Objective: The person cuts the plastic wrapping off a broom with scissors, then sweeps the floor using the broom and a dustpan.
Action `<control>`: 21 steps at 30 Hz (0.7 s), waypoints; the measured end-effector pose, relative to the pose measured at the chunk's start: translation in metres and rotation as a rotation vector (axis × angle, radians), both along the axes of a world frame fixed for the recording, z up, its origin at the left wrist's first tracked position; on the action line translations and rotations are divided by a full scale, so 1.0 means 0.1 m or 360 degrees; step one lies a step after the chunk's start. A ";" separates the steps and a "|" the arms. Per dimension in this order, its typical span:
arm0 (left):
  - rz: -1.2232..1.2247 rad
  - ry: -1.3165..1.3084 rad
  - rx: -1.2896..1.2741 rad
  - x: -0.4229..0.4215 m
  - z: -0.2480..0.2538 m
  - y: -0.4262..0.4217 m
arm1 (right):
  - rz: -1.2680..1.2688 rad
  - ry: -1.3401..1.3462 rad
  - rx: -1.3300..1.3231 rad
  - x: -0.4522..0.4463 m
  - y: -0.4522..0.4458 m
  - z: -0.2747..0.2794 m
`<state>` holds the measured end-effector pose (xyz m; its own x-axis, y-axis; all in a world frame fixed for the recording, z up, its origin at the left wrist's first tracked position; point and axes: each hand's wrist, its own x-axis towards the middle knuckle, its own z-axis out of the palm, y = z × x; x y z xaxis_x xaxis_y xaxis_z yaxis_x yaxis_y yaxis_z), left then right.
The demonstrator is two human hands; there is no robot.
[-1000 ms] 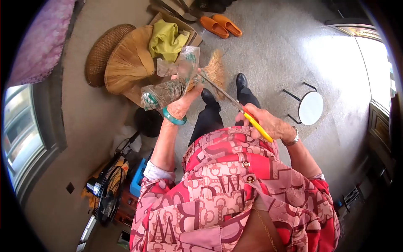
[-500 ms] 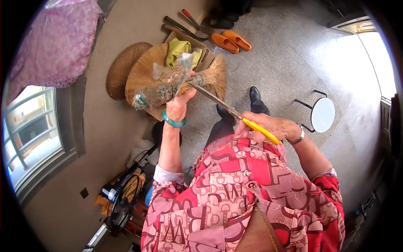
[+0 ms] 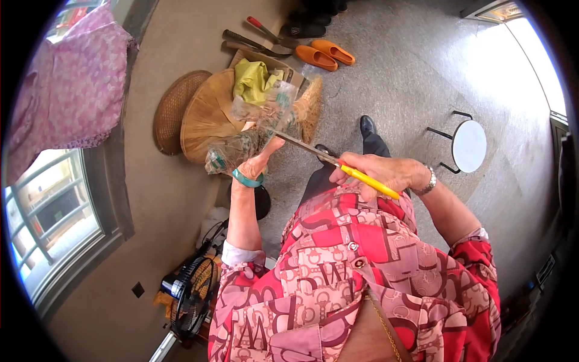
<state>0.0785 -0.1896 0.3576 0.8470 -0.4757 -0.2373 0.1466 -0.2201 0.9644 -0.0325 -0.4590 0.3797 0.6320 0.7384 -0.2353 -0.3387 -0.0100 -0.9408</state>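
My left hand (image 3: 260, 160), a green bangle at its wrist, is closed around a small straw broom (image 3: 310, 107) bundled in crumpled clear plastic (image 3: 224, 154). The bristles fan out to the upper right, and a loose flap of the plastic stands up above the hand. In my right hand (image 3: 389, 171) is a pair of scissors with yellow handles (image 3: 371, 183). Their long blades point up and left, with the tips at the plastic just above my left hand. Whether the blades are cutting into it I cannot tell.
A conical straw hat (image 3: 208, 117) and a woven hat (image 3: 172, 111) lean by the wall, beside a cardboard box (image 3: 295, 78) with a yellow-green cloth (image 3: 253, 81). Orange slippers (image 3: 316, 58), a round stool (image 3: 469, 146) and a fan (image 3: 196, 286) stand around me.
The broom's wrapped end has shifted right and down, and the plastic flap is more spread out. The scissors stay at the wrapping. My view has turned slightly.
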 end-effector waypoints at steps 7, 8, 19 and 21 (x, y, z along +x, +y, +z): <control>0.0250 0.0687 -0.0343 -0.06 0.02 -0.04 | -0.0222 -0.0286 -0.0465 -0.09 0.10 0.13; 0.0014 0.0207 0.0037 -0.09 0.04 -0.10 | -0.0230 -0.0286 -0.0463 -0.14 0.12 0.08; -0.0086 0.0001 0.0475 -0.19 0.06 -0.39 | -0.0688 -0.0493 -0.0567 -0.44 0.25 -0.14; -0.0168 -0.0075 0.0202 -0.17 -0.02 -0.36 | -0.0724 -0.0455 -0.0514 -0.47 0.25 -0.12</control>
